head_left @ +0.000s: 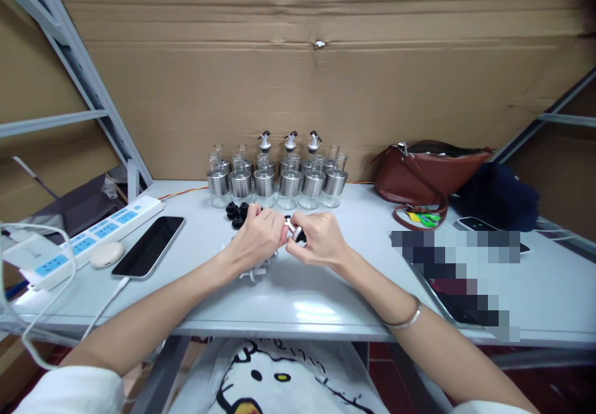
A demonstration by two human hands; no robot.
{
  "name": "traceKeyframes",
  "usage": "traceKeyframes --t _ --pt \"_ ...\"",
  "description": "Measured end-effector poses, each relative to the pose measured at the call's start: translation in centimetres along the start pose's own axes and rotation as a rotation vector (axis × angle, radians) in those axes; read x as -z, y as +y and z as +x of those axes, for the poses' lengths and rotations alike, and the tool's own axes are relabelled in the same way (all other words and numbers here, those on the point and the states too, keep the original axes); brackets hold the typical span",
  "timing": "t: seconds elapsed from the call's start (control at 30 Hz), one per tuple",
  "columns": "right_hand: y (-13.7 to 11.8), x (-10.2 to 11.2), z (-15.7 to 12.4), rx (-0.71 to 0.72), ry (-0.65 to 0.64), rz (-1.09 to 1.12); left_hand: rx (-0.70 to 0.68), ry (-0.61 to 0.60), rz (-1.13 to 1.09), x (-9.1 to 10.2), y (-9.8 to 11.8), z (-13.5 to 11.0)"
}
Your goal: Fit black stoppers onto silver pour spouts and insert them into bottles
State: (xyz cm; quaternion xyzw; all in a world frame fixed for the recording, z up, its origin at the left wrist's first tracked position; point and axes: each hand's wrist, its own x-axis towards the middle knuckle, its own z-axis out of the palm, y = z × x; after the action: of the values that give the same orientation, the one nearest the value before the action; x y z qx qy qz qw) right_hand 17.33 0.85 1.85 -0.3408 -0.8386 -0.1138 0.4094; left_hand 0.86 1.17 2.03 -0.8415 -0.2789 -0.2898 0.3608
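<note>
My left hand (261, 233) and my right hand (321, 240) meet over the middle of the table, fingers closed. Between them is a small silver-and-black bottle pourer (297, 234), pinched from both sides and partly hidden by my fingers. Just behind my left hand lie several black rubber stoppers (236, 213). Silvery pourer parts (256, 272) show partly beneath my left wrist. Farther back stand two rows of glass bottles with steel sleeves (264, 184). Three in the back row carry silver pourers with black levers (290, 141); open glass necks show on the others.
To the left are a power strip (100, 234), a round cream case (108, 254) and a black phone (149, 246) with white cables. A brown bag (419, 175), dark blue cap (500, 197) and a partly blurred-out device (447, 277) lie right. Cardboard (261, 85) stands behind.
</note>
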Motion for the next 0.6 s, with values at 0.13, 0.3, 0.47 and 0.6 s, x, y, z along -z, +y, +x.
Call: traceKeyframes --t 0.13,0.3,0.47,0.6 --pt "0.12 0.13 0.01 0.039 0.012 -0.013 -0.026 0.013 -0.028 0.11 0.04 0.12" --pt "0.18 0.18 0.03 0.064 0.032 -0.012 -0.031 0.015 -0.052 0.11 0.05 0.12" --pt "0.16 0.29 0.15 0.094 0.062 0.003 -0.03 0.009 -0.089 0.06 0.08 0.08" --pt "0.24 0.46 0.19 0.105 0.055 0.009 -0.031 0.001 -0.117 0.03 0.1 0.05"
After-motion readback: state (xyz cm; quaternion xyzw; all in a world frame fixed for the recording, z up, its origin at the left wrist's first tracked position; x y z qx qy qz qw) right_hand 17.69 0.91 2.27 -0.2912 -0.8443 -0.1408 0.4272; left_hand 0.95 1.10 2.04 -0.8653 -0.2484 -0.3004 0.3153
